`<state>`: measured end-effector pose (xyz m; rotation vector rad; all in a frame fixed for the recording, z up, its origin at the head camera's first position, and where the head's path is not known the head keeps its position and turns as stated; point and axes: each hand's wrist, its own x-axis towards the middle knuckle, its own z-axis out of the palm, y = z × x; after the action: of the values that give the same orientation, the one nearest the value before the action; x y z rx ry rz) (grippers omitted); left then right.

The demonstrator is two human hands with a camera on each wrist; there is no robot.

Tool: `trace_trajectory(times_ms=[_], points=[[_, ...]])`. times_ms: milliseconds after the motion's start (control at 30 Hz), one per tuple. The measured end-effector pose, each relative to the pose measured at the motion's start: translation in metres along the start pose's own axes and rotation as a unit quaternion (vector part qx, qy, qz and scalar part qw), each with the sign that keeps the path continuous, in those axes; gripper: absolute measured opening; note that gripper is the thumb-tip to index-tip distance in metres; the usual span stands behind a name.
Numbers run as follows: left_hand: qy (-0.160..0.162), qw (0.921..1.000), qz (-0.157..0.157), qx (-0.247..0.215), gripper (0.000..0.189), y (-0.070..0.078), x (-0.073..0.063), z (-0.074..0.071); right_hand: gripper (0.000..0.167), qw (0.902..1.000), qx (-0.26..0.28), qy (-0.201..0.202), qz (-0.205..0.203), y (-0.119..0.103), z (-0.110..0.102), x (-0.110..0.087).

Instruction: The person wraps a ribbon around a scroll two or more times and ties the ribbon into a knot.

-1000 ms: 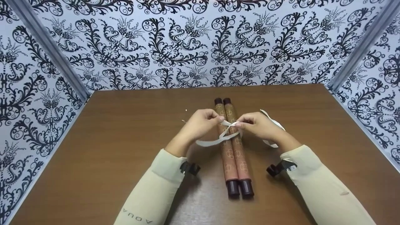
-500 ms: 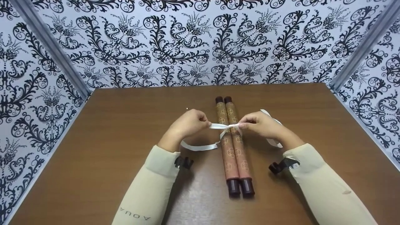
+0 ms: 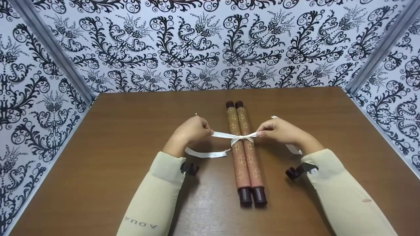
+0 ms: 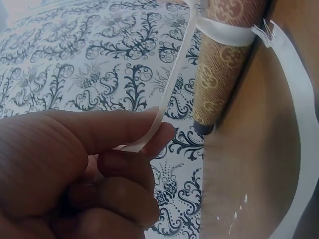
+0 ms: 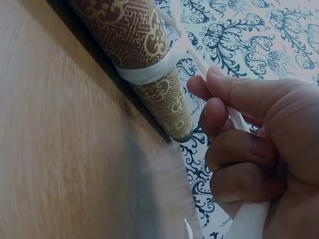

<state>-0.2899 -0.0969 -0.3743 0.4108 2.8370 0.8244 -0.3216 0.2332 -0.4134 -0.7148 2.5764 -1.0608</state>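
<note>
Two patterned scroll-like rolls [image 3: 241,160] with dark end caps lie side by side on the wooden table. A white ribbon [image 3: 223,134] goes round both rolls near their middle and crosses in a knot on top. My left hand [image 3: 192,131] pinches one part of the ribbon between thumb and forefinger, left of the rolls. On the other side, my right hand [image 3: 282,131] pinches the opposite part, its other fingers curled. Both stretches look taut. In the left wrist view a frayed ribbon end [image 4: 271,37] shows beside the roll [image 4: 224,64]. The ribbon also passes round the roll [image 5: 144,55] in the right wrist view.
The wooden table [image 3: 131,131] is bounded by patterned wall panels [image 3: 203,46] at the back and sides. A loose ribbon tail [image 3: 206,154] curves over the table on the left; another tail [image 3: 293,149] hangs by the right wrist. Dark wrist mounts [image 3: 189,168] sit on both cuffs.
Both hands have drawn apart, the left mostly leftward, the right slightly right. The ribbon between them has straightened, and its crossing has tightened down onto the rolls.
</note>
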Motion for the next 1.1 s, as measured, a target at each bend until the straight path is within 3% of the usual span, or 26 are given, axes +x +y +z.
trace_trajectory(times_ms=[233,1100], points=[[-0.025,0.9993,-0.027,0.009,0.018,-0.006,-0.002,0.001,0.018,0.9998,-0.012,-0.016,0.005,0.004,0.001,0.001],[-0.050,0.9983,-0.025,0.016,0.025,-0.019,0.006,0.008,0.020,0.9972,-0.058,-0.042,0.023,0.015,-0.001,0.001]])
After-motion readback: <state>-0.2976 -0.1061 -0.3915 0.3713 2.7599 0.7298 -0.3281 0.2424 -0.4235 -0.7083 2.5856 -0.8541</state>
